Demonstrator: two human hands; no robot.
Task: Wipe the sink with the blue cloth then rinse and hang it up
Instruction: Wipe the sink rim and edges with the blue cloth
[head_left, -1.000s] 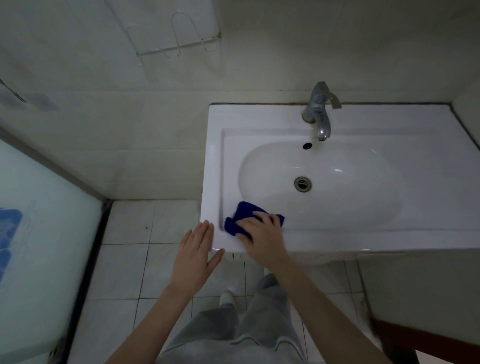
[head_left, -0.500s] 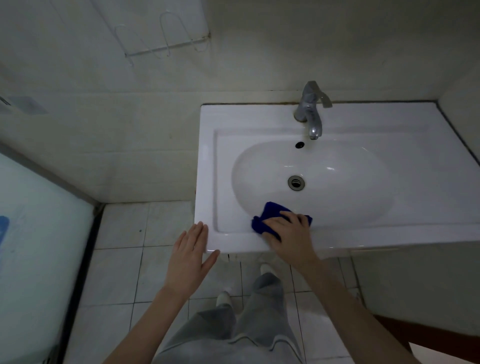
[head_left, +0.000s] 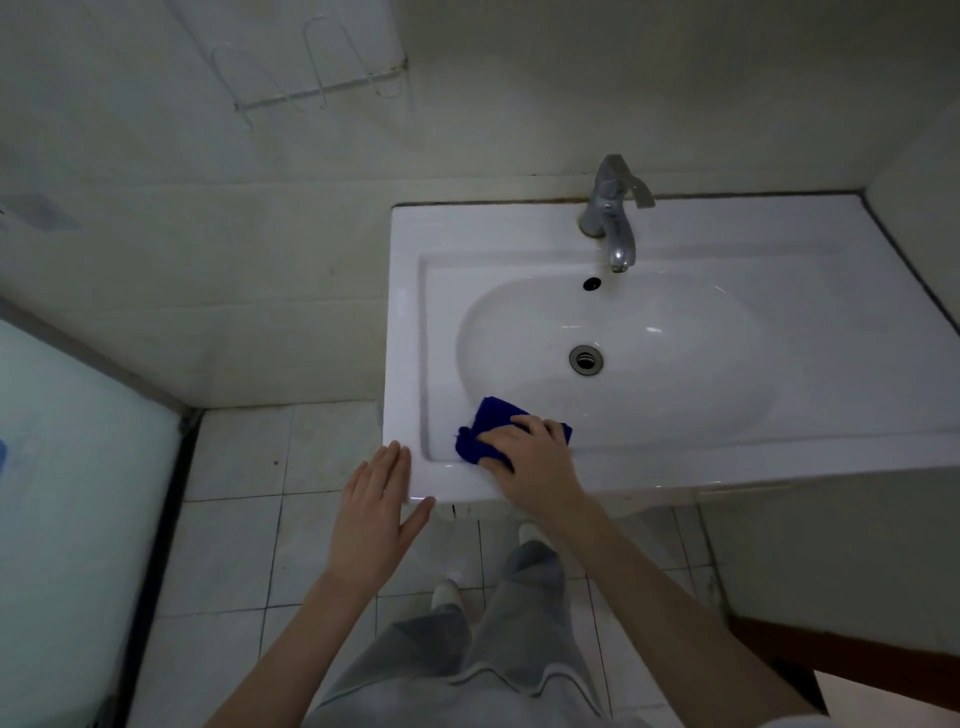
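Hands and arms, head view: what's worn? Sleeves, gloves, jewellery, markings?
Nothing is worn on either. The left hand and right hand are bare: no gloves, rings or watch visible. The left forearm and right forearm are uncovered down to the frame's bottom edge, with no cuff, band or marking in sight. The only clothing clearly showing is grey trousers.

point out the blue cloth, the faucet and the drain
blue cloth (head_left: 489, 417), head view, on its uncovered upper fold
faucet (head_left: 609, 207), head view, on the chrome body below the handle
drain (head_left: 586, 359), head view, on the middle of the opening
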